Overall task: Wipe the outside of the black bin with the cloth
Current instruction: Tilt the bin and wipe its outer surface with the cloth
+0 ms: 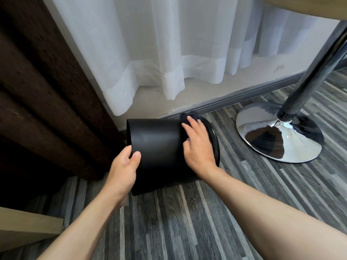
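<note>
The black bin lies tipped on its side over the striped grey floor, its near end down on the boards and the whole drum tilted. One circular end faces left toward the dark brown curtain; the other end, with a raised ring, faces right toward the chrome base of a stand. The bin's far side sits close to the baseboard and the wall below the hem of the white sheer curtain, so there is little room behind it. In front of the bin, toward the camera, the floor is open.

The left hand is closed on the bin's left rim, thumb on the outer wall and fingers curled over the edge inside. The right hand lies flat with fingers spread on the upper right part of the bin's outside, pressing a dark cloth against it; only a bunched bit of cloth shows beyond the fingertips, near the baseboard.

The chrome base stands just right of the bin, with a narrow strip of floor between them, and its pole leans up to a wooden surface at top right. A pale wooden edge fills the lower left corner.
</note>
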